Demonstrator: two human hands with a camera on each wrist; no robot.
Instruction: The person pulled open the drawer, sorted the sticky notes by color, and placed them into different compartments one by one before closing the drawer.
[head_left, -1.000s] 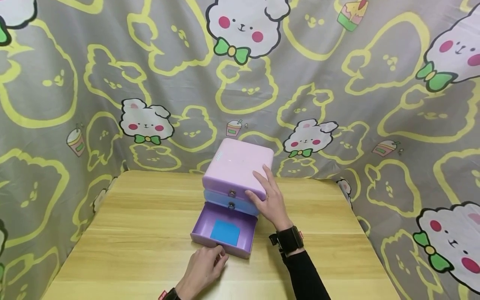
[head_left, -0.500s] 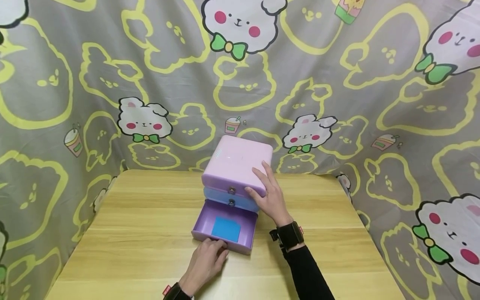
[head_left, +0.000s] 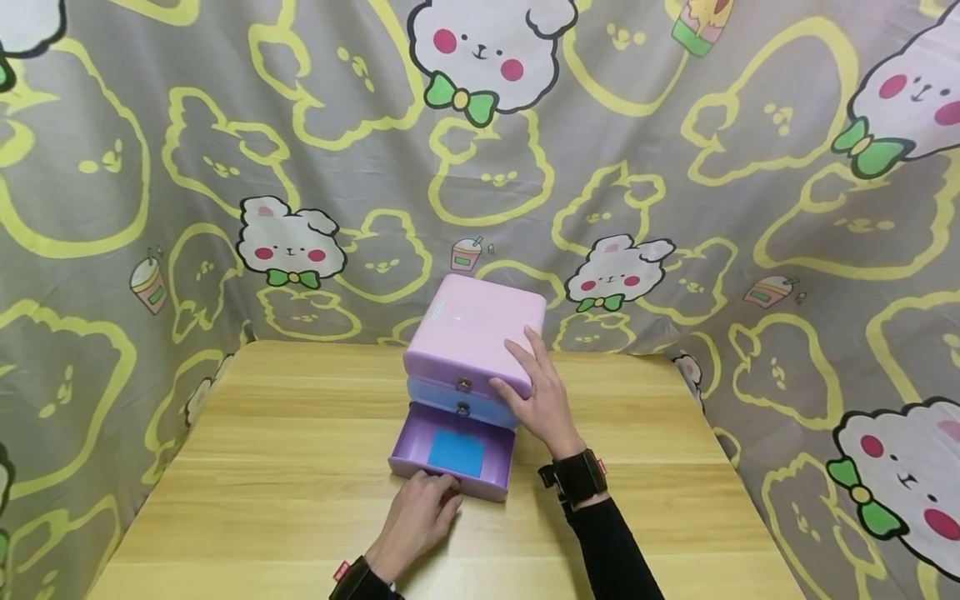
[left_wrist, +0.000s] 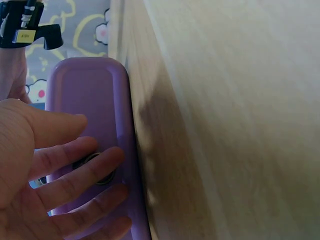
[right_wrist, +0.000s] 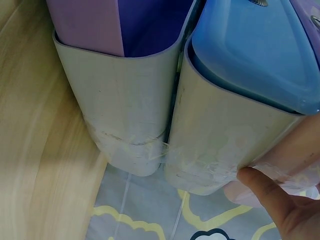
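Note:
A small drawer cabinet with a pink top (head_left: 476, 321) stands on the table. Its bottom purple drawer (head_left: 483, 487) is pulled partly out, and a flat blue rectangular piece (head_left: 456, 453) lies inside. My left hand (head_left: 420, 512) presses the front of this drawer with extended fingers; in the left wrist view they lie across the panel, over a round metal knob (left_wrist: 106, 179). My right hand (head_left: 543, 408) rests on the cabinet's right side and top edge, fingers spread. Above the purple drawer, the blue drawer (head_left: 491, 408) is pushed in. The right wrist view shows the cabinet's pale side shell (right_wrist: 120, 100).
The wooden table (head_left: 285, 467) extends around the cabinet. A grey curtain (head_left: 375, 167) with cartoon rabbits hangs behind it and on both sides.
The purple drawer has slid a little inward, towards the cabinet, with my left hand following at its front. The right hand keeps its place on the cabinet.

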